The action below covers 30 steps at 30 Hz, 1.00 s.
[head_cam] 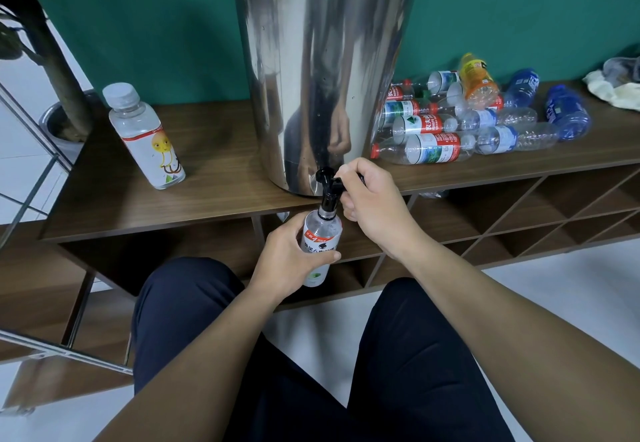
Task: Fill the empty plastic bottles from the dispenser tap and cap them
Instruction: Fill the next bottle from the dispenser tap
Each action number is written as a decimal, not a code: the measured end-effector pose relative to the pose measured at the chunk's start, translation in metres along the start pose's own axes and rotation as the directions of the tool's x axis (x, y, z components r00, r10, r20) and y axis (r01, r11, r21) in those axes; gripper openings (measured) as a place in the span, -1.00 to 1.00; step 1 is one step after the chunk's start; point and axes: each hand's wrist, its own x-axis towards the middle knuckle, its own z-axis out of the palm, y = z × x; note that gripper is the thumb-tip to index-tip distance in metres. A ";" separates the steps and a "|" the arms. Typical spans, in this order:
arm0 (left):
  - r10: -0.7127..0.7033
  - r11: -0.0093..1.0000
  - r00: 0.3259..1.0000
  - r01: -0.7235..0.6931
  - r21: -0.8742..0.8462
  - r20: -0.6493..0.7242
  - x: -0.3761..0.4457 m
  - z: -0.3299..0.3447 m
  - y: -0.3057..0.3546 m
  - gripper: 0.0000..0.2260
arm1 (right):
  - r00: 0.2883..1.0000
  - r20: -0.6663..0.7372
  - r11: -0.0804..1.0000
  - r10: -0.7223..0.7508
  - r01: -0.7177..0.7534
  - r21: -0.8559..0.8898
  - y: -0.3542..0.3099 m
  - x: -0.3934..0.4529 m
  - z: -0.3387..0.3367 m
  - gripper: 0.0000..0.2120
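One bottle (pixel 320 244) filling under the black tap (pixel 327 192), mouth pushed up around the spout so nothing spills. Left hand (pixel 284 261) wrapping curled fingers round the labelled clear plastic, holding it just off the front edge of the wooden shelf (pixel 214 195). Right hand (pixel 372 199) gripping the tap lever, fingers closed on it, probably keeping the flow going. Standing behind, near the front edge: a smooth, mirror-bright steel dispenser (pixel 322 78), slightly tapered. Waiting at the right back edge, a heap of crinkly empty bottles (pixel 460 123); standing upright toward the left edge, a capped bottle (pixel 143 136), seemingly finished.
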 end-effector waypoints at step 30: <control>0.000 1.000 1.000 0.000 -0.005 -0.003 0.000 0.001 0.000 -0.36 | 1.000 0.007 1.000 0.007 -0.007 0.022 0.000 0.000 0.000 -0.75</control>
